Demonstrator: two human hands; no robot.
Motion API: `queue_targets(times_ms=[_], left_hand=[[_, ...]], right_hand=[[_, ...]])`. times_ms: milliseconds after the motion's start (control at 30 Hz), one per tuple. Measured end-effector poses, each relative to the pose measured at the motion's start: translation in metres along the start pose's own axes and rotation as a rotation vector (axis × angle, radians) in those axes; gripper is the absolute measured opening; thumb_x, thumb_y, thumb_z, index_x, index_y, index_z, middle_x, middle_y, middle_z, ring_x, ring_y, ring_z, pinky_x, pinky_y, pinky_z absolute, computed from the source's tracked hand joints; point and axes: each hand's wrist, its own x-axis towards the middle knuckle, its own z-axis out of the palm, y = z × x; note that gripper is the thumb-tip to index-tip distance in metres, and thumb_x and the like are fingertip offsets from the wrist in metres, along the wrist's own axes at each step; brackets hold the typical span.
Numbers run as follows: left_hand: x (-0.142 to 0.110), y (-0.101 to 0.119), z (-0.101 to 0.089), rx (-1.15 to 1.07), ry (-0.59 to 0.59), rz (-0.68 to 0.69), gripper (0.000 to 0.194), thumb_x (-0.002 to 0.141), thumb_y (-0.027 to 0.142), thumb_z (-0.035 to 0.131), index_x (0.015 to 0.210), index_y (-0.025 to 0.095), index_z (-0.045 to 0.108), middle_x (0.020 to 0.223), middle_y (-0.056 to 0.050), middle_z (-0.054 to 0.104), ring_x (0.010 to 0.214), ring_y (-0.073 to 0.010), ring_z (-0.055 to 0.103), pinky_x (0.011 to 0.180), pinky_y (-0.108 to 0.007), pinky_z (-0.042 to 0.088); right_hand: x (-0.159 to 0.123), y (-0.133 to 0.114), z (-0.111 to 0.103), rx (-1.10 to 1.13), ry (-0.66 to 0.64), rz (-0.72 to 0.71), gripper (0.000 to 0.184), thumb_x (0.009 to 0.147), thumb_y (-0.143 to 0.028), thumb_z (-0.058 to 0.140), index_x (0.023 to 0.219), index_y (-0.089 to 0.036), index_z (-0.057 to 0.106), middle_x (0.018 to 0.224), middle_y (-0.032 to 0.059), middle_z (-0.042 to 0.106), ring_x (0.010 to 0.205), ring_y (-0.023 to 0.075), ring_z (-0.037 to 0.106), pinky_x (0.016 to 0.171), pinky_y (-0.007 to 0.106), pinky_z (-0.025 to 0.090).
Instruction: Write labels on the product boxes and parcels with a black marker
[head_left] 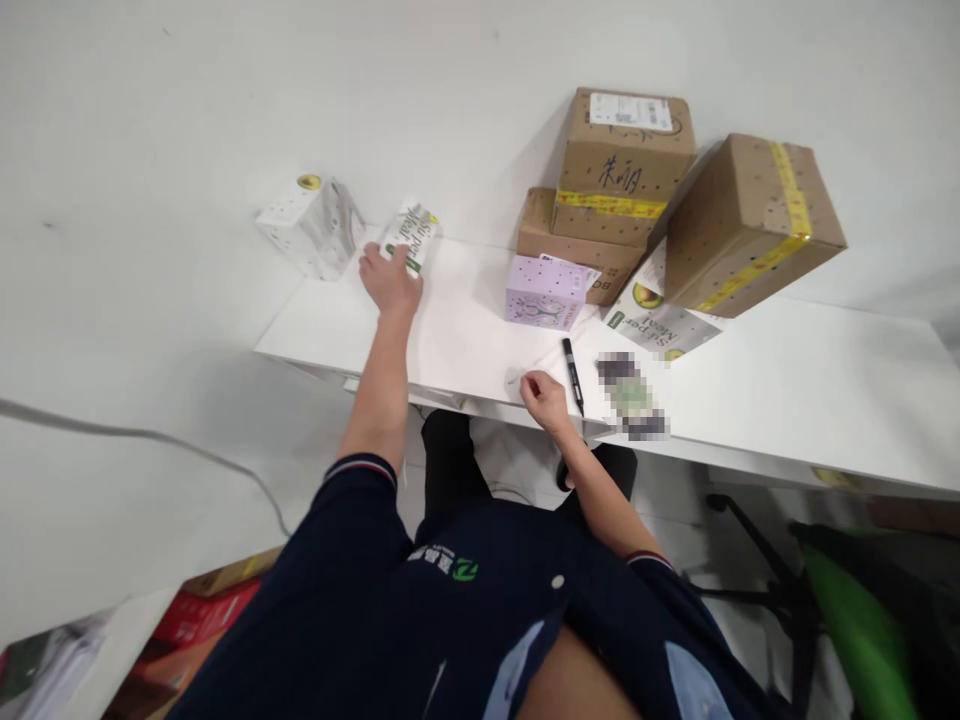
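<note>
Head: left hand point(393, 283) spread against carton point(414, 226), right hand point(546, 401) curled near marker point(572, 374) — grips unclear — boxes point(626, 172) beyond.

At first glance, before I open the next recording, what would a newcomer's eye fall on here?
Probably the handwritten-on carton and the brown carton to its right, both banded with yellow tape, toward the back of the white desk. Next, perhaps, the left hand on a small white box toward the desk's left end, and the lilac box near the picture's middle.
</note>
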Motion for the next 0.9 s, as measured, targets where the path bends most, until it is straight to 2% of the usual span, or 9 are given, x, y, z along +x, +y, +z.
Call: queue_targets(times_ms=[167,267,333,433,533,633,700,800,900], left_hand=[[-0.096,0.009,-0.034,-0.014,0.122,-0.007,0.049,0.073,0.027,0.072,0.121,0.023,0.064,0.133,-0.016,0.042,0.129,-0.0405,0.043,0.111,-0.059,0.035],[-0.143,0.002,-0.054,-0.113,0.198,-0.036,0.050,0.075,0.032,0.072,0.123,0.024,0.062,0.131,-0.014,0.044,0.128,-0.0339,0.047,0.109,-0.051,0.042],[-0.166,-0.004,-0.064,-0.256,0.155,-0.016,0.057,0.078,0.035,0.071,0.131,0.026,0.053,0.131,-0.012,0.048,0.125,-0.0286,0.051,0.106,-0.045,0.047],[-0.186,-0.010,-0.070,-0.472,-0.005,0.091,0.072,0.079,0.043,0.072,0.141,0.028,0.038,0.133,-0.010,0.051,0.121,-0.0252,0.056,0.101,-0.040,0.052],[-0.195,-0.005,-0.063,-0.610,-0.113,0.187,0.077,0.078,0.054,0.072,0.141,0.028,0.035,0.136,-0.011,0.050,0.121,-0.0252,0.058,0.103,-0.040,0.051],[-0.198,0.003,-0.044,-0.699,-0.135,0.212,0.082,0.078,0.066,0.067,0.141,0.027,0.032,0.137,-0.014,0.048,0.125,-0.0261,0.057,0.106,-0.041,0.049],[-0.201,0.006,-0.028,-0.758,-0.152,0.215,0.090,0.077,0.070,0.064,0.145,0.028,0.022,0.143,-0.016,0.044,0.131,-0.0268,0.054,0.107,-0.042,0.048],[-0.210,0.004,-0.006,-0.824,-0.183,0.180,0.109,0.073,0.074,0.065,0.151,0.028,0.005,0.149,-0.020,0.039,0.138,-0.0281,0.047,0.112,-0.045,0.044],[-0.220,-0.004,0.007,-0.839,-0.251,0.061,0.116,0.069,0.074,0.069,0.153,0.023,0.007,0.150,-0.021,0.041,0.138,-0.0302,0.047,0.112,-0.047,0.043]], right_hand=[[0.000,0.001,-0.001,0.058,0.005,0.022,0.027,0.090,-0.039,0.044,0.083,-0.020,0.062,0.074,0.0058,0.065,0.066,0.0163,0.059,0.071,0.030,0.050],[0.000,0.003,-0.001,0.095,0.033,0.043,0.027,0.090,-0.041,0.045,0.084,-0.020,0.062,0.073,0.0047,0.065,0.065,0.0159,0.059,0.070,0.029,0.050],[-0.001,0.005,-0.001,0.118,0.065,0.058,0.027,0.089,-0.042,0.046,0.084,-0.020,0.061,0.072,0.0044,0.065,0.064,0.0159,0.059,0.069,0.029,0.050],[-0.002,0.005,-0.002,0.147,0.119,0.088,0.026,0.087,-0.043,0.046,0.083,-0.020,0.060,0.070,0.0037,0.064,0.063,0.0158,0.059,0.068,0.029,0.050],[-0.003,0.004,-0.003,0.174,0.176,0.142,0.027,0.087,-0.044,0.046,0.083,-0.021,0.058,0.070,0.0030,0.064,0.063,0.0154,0.058,0.068,0.029,0.050],[-0.005,0.003,-0.004,0.202,0.220,0.176,0.029,0.087,-0.046,0.044,0.088,-0.020,0.057,0.072,0.0034,0.064,0.063,0.0151,0.057,0.066,0.029,0.050],[-0.007,0.005,-0.004,0.210,0.246,0.182,0.032,0.088,-0.045,0.043,0.097,-0.018,0.056,0.077,0.0050,0.064,0.061,0.0145,0.056,0.063,0.029,0.049],[-0.008,0.010,-0.003,0.195,0.280,0.182,0.038,0.088,-0.041,0.043,0.112,-0.014,0.054,0.097,0.0122,0.065,0.062,0.0134,0.056,0.061,0.028,0.050],[-0.003,0.017,0.001,0.119,0.270,0.151,0.048,0.084,-0.032,0.046,0.128,-0.012,0.049,0.126,0.0209,0.057,0.070,0.0145,0.060,0.067,0.031,0.054]])
